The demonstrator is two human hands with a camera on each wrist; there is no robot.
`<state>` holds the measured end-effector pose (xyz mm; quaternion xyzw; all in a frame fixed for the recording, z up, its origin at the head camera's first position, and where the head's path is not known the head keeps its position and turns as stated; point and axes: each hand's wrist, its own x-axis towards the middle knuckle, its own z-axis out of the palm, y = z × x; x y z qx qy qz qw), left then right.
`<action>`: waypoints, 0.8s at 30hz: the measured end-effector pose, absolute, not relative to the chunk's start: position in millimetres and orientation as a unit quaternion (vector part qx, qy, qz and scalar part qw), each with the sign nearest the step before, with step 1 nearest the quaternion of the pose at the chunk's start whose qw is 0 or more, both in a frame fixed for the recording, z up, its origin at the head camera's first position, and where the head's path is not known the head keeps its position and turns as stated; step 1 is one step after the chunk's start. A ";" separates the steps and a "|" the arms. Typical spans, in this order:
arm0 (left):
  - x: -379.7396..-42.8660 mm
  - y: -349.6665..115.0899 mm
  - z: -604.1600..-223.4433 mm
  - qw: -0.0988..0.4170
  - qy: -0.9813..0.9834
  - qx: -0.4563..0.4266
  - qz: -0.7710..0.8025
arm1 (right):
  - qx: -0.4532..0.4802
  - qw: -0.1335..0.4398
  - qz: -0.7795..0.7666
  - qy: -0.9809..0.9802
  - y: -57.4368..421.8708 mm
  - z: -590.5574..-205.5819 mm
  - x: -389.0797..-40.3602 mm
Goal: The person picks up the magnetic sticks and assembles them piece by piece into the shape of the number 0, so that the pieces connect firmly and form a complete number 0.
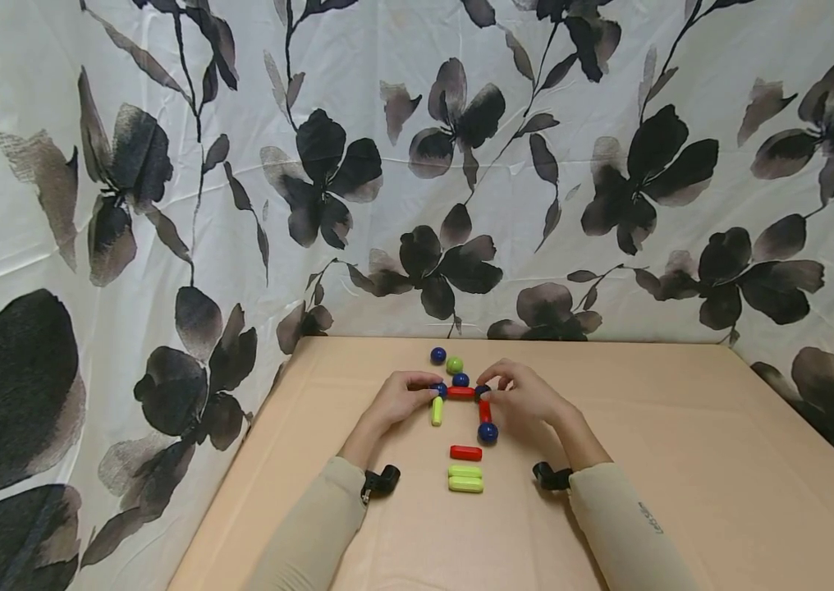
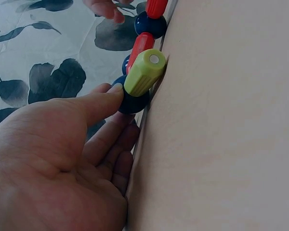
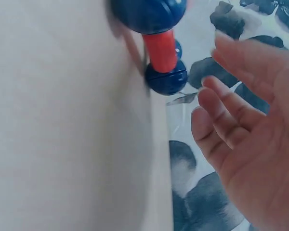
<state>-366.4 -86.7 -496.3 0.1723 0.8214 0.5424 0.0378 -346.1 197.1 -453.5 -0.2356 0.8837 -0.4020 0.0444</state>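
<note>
Watching my left hand (image 1: 396,397) pinch the blue ball (image 2: 135,103) at the chain's (image 1: 460,393) ten o'clock, green rod (image 1: 437,412) at that ball's six; right hand (image 1: 533,392) loosely spread, empty, at two. I reckon a left-hand twist could pop the rod off.

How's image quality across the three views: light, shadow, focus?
Head: bright, fairly even light, a soft shadow on the table along the right sleeve; left wrist: dimmer, but the lime stick reads fairly crisp, with a small glint on the upper blue ball; right wrist: hazy, the near blue ball soft-edged and cropped by the frame's top.
</note>
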 end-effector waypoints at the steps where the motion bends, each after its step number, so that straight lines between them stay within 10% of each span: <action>1: -366.4 -86.9 -496.2 0.038 0.821 0.172 0.543 | -0.228 0.038 -0.411 0.882 197.9 -455.2 -347.2; 24: -369.1 -68.9 -484.6 0.013 0.833 0.147 0.534 | -0.163 0.043 -0.548 0.820 201.3 -503.6 -366.0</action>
